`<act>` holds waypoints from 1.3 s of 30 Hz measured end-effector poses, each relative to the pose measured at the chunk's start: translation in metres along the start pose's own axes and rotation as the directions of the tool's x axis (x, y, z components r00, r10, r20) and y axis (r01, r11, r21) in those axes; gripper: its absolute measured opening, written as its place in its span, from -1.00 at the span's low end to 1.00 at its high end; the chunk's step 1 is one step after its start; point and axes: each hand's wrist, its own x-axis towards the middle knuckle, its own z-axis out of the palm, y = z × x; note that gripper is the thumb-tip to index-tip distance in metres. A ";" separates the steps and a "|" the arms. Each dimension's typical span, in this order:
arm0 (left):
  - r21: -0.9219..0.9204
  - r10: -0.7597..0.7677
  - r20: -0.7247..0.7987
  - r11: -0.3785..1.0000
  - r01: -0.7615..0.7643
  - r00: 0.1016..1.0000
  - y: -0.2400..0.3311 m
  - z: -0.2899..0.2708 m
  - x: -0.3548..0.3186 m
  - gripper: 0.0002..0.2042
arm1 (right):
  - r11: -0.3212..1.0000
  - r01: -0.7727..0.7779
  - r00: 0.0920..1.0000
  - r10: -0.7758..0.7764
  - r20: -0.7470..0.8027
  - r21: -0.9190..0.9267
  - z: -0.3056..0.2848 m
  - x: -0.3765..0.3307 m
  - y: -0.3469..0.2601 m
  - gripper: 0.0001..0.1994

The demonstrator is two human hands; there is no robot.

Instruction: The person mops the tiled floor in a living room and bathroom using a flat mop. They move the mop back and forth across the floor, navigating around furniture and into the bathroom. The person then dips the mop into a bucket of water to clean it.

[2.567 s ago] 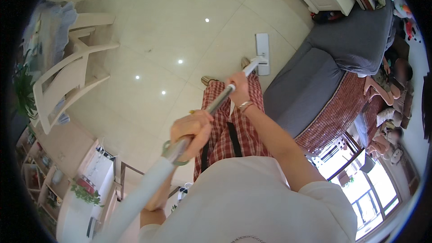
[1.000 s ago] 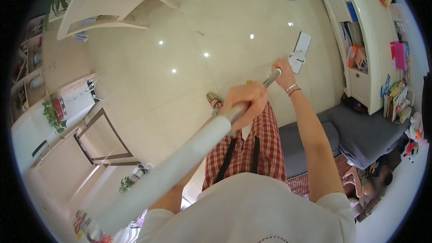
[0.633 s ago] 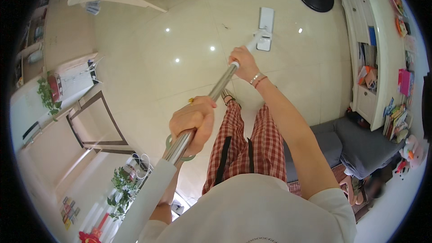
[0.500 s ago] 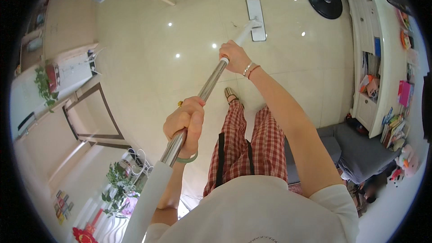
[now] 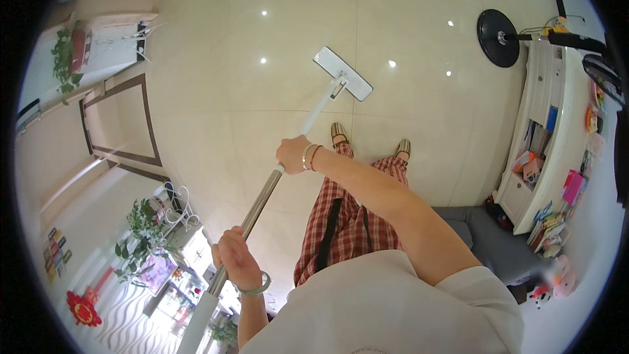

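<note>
We saw that the flat mop (image 5: pixel 343 73) had swung from straight ahead to the front left on the tiled floor (image 5: pixel 216 92), both the left hand (image 5: pixel 234 263) and the right hand (image 5: pixel 292 153) keeping their fingers wrapped around its pole.

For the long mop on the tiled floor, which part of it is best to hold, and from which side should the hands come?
Grip the metal pole of the mop, not the flat head. The pole slants from the floor up toward the person, so hands come from its upper end, spaced apart: the right hand wraps it lower, the left hand higher, which probably gives leverage.
</note>
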 end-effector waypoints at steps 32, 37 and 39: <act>-0.162 0.037 0.497 0.986 0.051 0.867 -0.052 0.066 0.042 -0.71 | 0.960 -0.247 0.817 0.280 -0.504 0.133 0.020 -0.090 0.108 -0.92; -0.060 0.022 0.495 0.998 0.010 0.868 -0.013 -0.006 0.090 -0.69 | 0.954 -0.149 0.742 0.282 -0.608 0.261 0.036 -0.013 0.030 -0.93; -0.111 0.114 0.487 0.991 -0.068 0.866 0.001 -0.024 0.103 -0.69 | 0.945 -0.057 0.741 0.255 -0.621 0.321 0.031 0.015 0.002 -0.93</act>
